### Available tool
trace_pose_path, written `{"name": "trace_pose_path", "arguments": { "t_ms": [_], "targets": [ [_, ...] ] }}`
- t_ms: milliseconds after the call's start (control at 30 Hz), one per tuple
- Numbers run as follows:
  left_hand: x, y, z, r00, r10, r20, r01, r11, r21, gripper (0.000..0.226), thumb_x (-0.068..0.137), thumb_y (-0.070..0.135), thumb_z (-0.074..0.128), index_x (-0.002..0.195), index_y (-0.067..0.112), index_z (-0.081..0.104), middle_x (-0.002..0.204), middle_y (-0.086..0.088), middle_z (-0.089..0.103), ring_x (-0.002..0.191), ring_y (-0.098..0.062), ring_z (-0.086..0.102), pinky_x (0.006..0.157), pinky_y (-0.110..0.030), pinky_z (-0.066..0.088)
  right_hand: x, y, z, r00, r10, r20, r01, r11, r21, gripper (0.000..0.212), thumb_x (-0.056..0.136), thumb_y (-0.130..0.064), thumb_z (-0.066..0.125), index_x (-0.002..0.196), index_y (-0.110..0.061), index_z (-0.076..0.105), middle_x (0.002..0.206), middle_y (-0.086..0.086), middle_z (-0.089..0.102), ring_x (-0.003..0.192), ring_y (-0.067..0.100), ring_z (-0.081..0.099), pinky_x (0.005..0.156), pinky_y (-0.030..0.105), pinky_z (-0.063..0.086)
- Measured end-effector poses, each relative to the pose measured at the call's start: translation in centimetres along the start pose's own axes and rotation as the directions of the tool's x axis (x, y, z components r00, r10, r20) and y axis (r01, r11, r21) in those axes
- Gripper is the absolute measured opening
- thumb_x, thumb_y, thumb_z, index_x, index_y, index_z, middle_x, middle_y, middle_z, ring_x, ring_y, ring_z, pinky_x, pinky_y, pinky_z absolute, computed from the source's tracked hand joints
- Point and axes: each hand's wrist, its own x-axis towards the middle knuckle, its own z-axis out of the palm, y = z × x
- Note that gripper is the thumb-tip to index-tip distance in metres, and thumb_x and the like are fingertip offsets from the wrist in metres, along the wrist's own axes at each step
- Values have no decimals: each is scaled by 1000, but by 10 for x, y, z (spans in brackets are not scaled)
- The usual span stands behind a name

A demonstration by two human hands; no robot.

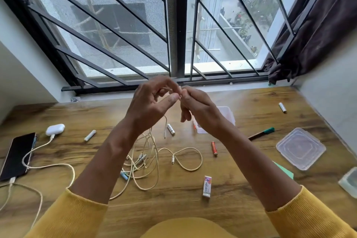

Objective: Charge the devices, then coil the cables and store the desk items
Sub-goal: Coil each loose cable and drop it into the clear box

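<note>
both hands (pixel 152 102) on raised cable (pixel 165 121)

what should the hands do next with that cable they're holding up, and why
Probably start winding it into loops. Both hands, left hand and right hand, pinch one end of a white cable above the desk, and the rest hangs into a loose tangle. The phone and earbud case are already plugged in.

Person wears a mustard-yellow long-sleeved knit top. Left sleeve (pixel 71 216) and right sleeve (pixel 309 212) both end in ribbed cuffs, pushed up so the forearms are bare. No rings, watch or bracelets visible on either hand.
</note>
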Motion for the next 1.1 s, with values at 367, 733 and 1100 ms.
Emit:
{"name": "trace_pose_path", "arguments": {
  "t_ms": [367, 733, 1100],
  "targets": [
    [7, -2, 7, 996, -91, -22, 84, 970, -228, 33, 107, 35, 51, 96, 5, 59, 79, 7, 65, 75, -9, 66, 67, -28, 51, -2, -22, -15, 978, -21, 209, -77, 889, 452, 46, 114, -20, 33, 120, 14, 63, 52, 0, 47, 51, 18, 45, 60, 33, 46],
    [-37, -50, 43, 951, -310, -2, 304, 934, -188, 29, 105, 44, 49, 98, 21, 67, 71, 5, 62, 70, -15, 61, 75, -49, 58, 9, -35, -19, 995, -77, 59, 8, 672, 741, 38, 114, -17, 27, 138, -1, 51, 113, 13, 77, 125, 35, 64, 117, 45, 42],
    [-28, -18, 44, 975, -219, -20, 218, 974, -61, 30, 104, 26, 49, 116, 34, 75, 102, 17, 72, 81, -5, 64, 76, -31, 54, 16, -37, -19, 998, 47, -41, -17, 838, 545, 25, 111, -8, 37, 134, -13, 45, 120, 7, 76, 128, 15, 64, 113, 45, 31]
  ]
}}
